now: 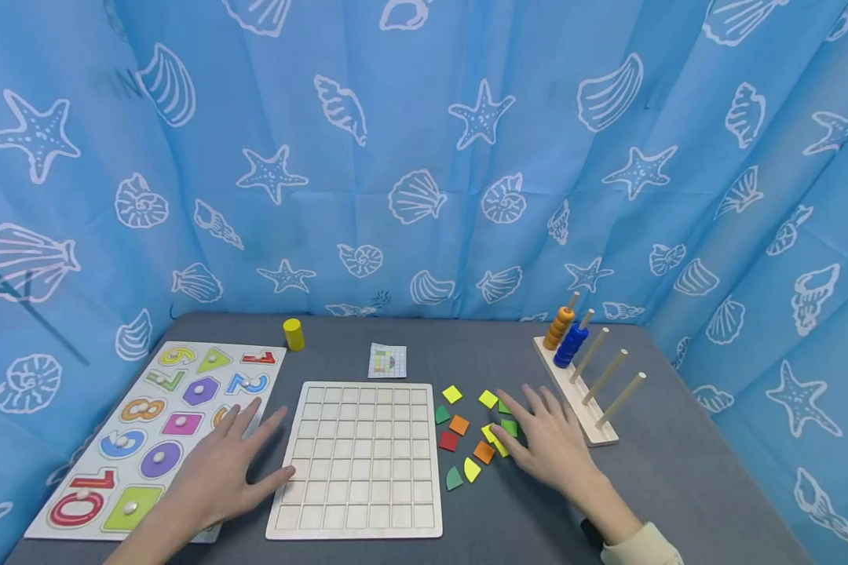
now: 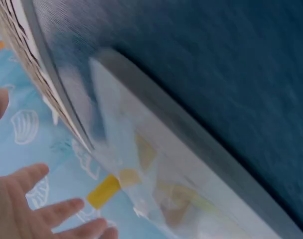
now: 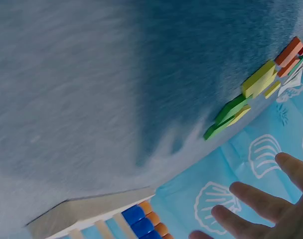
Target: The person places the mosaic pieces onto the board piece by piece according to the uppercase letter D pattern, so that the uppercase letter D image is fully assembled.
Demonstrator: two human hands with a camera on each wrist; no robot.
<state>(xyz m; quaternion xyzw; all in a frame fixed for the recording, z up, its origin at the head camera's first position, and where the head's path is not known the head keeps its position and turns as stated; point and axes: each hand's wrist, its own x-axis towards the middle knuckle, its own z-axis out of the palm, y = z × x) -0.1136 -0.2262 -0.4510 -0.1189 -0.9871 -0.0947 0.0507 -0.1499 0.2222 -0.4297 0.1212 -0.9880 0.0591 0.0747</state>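
Note:
My left hand (image 1: 215,475) is spread with straight fingers over the right side of a number-and-shape puzzle board (image 1: 134,408); its thumb reaches the left edge of a wooden grid board (image 1: 363,459). Fingers spread, my right hand (image 1: 551,439) hovers at the right side of a scatter of small colored tiles, among them a red square (image 1: 448,441), an orange square (image 1: 484,452), a green tile (image 1: 509,427) and a yellow quarter-round (image 1: 472,470). Neither hand holds anything. In the right wrist view, green and yellow tiles (image 3: 258,79) lie on the table beyond the fingers (image 3: 258,199).
A wooden peg stand (image 1: 593,420) with orange beads (image 1: 559,328) and blue beads (image 1: 571,345) stands right of the right hand. At the back are a yellow cylinder (image 1: 293,334) and a small printed card (image 1: 387,361). A blue shell-patterned curtain (image 1: 410,196) hangs behind the grey table (image 1: 699,486).

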